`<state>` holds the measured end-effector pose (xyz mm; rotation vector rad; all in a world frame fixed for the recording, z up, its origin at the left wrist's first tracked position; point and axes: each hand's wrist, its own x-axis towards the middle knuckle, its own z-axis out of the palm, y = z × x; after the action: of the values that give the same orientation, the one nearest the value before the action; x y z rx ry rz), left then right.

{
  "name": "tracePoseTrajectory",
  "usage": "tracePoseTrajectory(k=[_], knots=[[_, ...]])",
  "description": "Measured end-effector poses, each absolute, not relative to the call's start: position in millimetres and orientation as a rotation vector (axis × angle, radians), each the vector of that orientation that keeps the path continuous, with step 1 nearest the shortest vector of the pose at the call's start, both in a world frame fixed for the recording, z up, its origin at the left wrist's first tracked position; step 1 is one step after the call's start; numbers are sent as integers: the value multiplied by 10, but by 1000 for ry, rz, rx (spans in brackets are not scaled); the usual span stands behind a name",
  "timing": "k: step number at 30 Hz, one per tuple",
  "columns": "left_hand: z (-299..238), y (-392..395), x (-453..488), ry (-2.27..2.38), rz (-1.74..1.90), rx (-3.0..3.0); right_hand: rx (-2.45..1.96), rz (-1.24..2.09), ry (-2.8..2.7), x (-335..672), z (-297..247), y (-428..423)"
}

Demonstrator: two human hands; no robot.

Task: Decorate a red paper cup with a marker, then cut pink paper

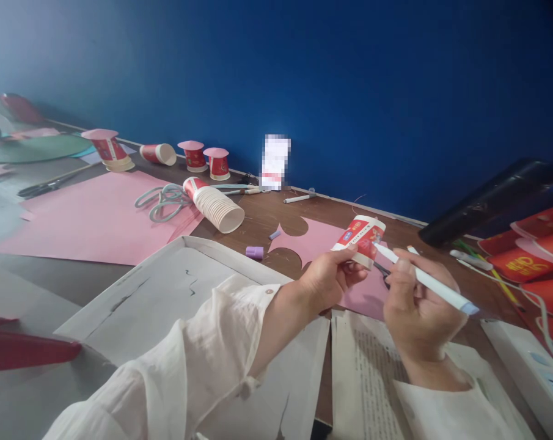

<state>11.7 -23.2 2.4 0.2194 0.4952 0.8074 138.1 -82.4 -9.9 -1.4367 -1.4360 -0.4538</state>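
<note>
- Lower side of the red paper cup [361, 237] is hidden behind the L fingers; the inside isn't visible.
- Print on the cup is too small to read.
- Scissors [384, 272] under the hands are mostly covered; only a dark bit shows betw. the two hands.
- A blurred-out patch [275, 162] stands by the wall, contents unreadable.
- R edge cuts off the red cups [533, 260] and the power strip [530, 366]; both sleeves run out at the bottom.
- Cup sits in the air above the pink cut paper [310, 241], right of centre, just past the white box lid [166, 293].
- Cup axis: near upright, leaning a bit right. Wider cream end is low, toward the hands; narrow end is up, toward the blue wall.
- Left hand [327, 278]: thumb and fingers closed round the cup's lower end in a pinch grip.
- Right hand [418, 308]: fingers curled tight on a white marker [425, 280], writing grip.
- Marker axis is diagonal. Tip points up-left and meets the cup's side near the low rim; the blue back end points down-right, past the knuckles.
- Can't tell if the tip leaves a mark.
- Elsewhere on the table: a stack of cups [216, 206] on its side w/ mouth to the right, a purple cap [255, 252], a coiled cord [164, 201] and a big pink sheet [97, 223].
- Near the wall stand cups w/ pink tops [192, 154].
</note>
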Motion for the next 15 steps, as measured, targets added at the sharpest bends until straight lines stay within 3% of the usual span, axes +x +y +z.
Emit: tracePoseTrajectory(k=[15], knots=[[17, -225, 115, 484, 815, 224, -1423, -558, -1450, 1309, -29, -810]])
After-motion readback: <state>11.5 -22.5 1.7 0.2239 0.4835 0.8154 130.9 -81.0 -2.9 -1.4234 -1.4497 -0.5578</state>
